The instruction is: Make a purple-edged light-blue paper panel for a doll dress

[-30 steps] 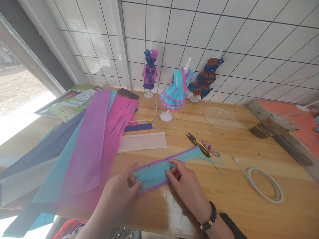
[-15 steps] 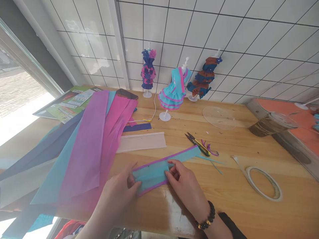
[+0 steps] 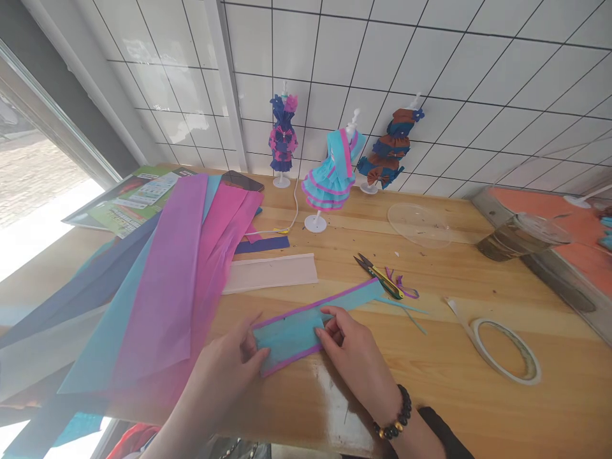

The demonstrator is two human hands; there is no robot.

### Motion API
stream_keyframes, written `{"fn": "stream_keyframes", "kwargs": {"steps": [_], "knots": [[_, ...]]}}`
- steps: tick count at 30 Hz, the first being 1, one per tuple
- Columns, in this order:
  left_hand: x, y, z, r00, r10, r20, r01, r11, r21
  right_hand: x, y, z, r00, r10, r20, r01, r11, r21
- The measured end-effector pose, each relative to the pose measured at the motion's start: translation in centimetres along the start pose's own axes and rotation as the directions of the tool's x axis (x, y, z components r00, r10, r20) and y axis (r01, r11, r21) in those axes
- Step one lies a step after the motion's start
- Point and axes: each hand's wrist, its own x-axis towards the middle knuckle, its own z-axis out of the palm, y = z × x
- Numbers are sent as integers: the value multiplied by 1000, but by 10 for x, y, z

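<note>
Between my hands lies a turquoise strip of thin paper or fabric (image 3: 289,341) with purple edging, running across the wood toward the upper right. My left hand (image 3: 232,363) pinches its left end between thumb and fingers. With curled fingers, my right hand (image 3: 347,341) grips the strip near its middle and wears a dark bead bracelet (image 3: 396,414). Past the strip's far end lie thread snips (image 3: 380,277) with yellow and green handles, purple scraps (image 3: 401,284) and thin turquoise offcuts (image 3: 399,305). A pale strip (image 3: 272,273) rests behind.
Purple, pink, blue and turquoise sheets (image 3: 167,287) spread at left. Small dress forms in a turquoise dress (image 3: 329,175), a navy-pink dress (image 3: 283,137) and a brown-blue dress (image 3: 389,153) stand by the tiled wall. A tape roll (image 3: 533,370) and a lidded cup (image 3: 514,242) are at right.
Both hands keep their hold on the turquoise strip, which lies a little smoother between them. The whole view has shifted very slightly.
</note>
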Motion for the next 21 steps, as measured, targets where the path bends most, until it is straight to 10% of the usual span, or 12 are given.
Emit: {"fn": "stream_keyframes", "kwargs": {"steps": [12, 16, 18, 21], "knots": [[-1, -6, 1, 999, 31, -18, -31, 999, -30, -1, 2, 1, 1000, -11, -4, 11, 1000, -8], [-12, -9, 12, 984, 31, -177, -35, 999, -22, -1, 2, 1, 999, -32, -30, 32, 999, -10], [-19, -12, 20, 933, 134, -335, -126, 991, 45, -1, 2, 1, 999, -37, -32, 37, 999, -11], [-27, -18, 33, 736, 463, -494, -396, 886, 241, -1, 3, 2, 999, -31, -23, 30, 999, -16]]}}
